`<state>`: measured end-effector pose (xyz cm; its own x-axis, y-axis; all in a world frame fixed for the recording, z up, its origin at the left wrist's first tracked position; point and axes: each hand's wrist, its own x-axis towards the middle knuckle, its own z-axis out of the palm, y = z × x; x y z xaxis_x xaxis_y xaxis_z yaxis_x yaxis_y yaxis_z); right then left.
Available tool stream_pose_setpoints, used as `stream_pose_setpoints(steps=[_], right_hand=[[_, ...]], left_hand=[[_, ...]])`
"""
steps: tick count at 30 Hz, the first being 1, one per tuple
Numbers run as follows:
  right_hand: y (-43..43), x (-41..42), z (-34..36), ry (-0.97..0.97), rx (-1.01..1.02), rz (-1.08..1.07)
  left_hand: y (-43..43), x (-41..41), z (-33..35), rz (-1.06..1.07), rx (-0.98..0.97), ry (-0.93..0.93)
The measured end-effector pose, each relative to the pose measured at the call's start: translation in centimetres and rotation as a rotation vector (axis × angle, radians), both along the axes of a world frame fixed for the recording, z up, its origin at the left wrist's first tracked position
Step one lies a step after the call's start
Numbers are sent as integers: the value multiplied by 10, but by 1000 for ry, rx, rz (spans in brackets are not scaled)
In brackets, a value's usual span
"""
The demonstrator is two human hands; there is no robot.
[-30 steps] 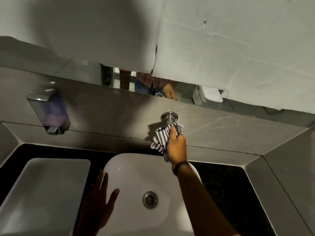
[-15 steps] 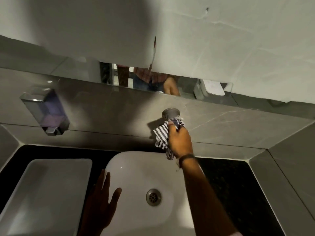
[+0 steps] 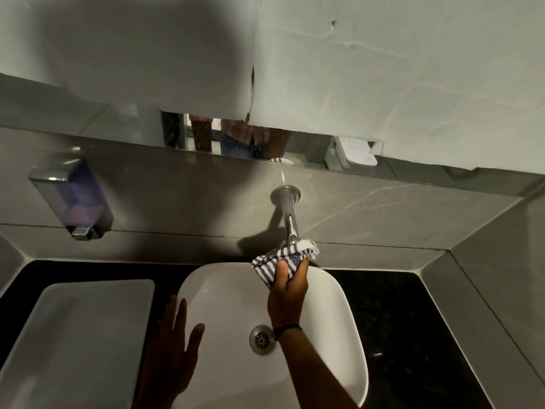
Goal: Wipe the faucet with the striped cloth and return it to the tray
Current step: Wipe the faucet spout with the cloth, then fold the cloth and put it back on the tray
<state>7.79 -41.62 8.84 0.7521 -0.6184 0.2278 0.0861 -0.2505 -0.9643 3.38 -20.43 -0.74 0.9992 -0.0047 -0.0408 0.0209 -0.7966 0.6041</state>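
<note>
A chrome faucet (image 3: 288,215) juts from the grey tiled wall over the white basin (image 3: 230,287). My right hand (image 3: 287,293) is shut on the striped cloth (image 3: 284,259), which wraps the faucet's outer end and hides its tip. Flat and empty, the white tray (image 3: 79,335) lies on the black counter left of the basin. My left hand (image 3: 172,352) rests with fingers spread on the basin's left rim and holds nothing.
A soap dispenser (image 3: 72,199) with purple liquid is fixed to the wall at left. A drain (image 3: 262,339) sits in the basin's middle. The mirror strip (image 3: 236,140) above the tiles reflects my body. Black counter (image 3: 413,335) extends to the right.
My right hand has slid the cloth along the faucet from its wall base toward its outer end, baring the chrome spout. The left hand stays on the basin rim.
</note>
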Motion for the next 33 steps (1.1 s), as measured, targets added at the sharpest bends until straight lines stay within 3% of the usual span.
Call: stream_pose_setpoints(steps=[3,5,7,9,11,13,15,18,21,24,28,31,33], right_hand=[[-4,-13,-5,56,221,36],[-3,-27,-3,169,584,82],[0,-47,-3,255,1074,268],[-5,-68,-2,282,1383,443],[-3,-87,4,404,1440,544],[0,-95,7,503,1446,618],[10,-97,11,550,1428,629],[31,-95,15,574,1427,615],[44,-95,17,627,1419,705],[64,-87,3,651,1141,555],[103,-81,-7,546,638,507],[131,-69,-19,518,460,588],[157,-57,-27,504,286,656]], left_hand=[[3,-5,-1,-56,86,-49],[4,-8,3,-114,112,-123],[0,-11,15,-119,26,-138],[-12,-10,45,-16,-278,132],[-16,-10,77,81,-621,591],[-10,-7,99,88,-817,877],[0,-11,115,56,-883,966],[16,-21,121,80,-943,847],[34,-28,118,160,-961,609],[66,-31,115,262,-928,394],[116,-29,105,238,-907,314],[156,-21,99,138,-746,220],[187,-13,92,92,-686,278]])
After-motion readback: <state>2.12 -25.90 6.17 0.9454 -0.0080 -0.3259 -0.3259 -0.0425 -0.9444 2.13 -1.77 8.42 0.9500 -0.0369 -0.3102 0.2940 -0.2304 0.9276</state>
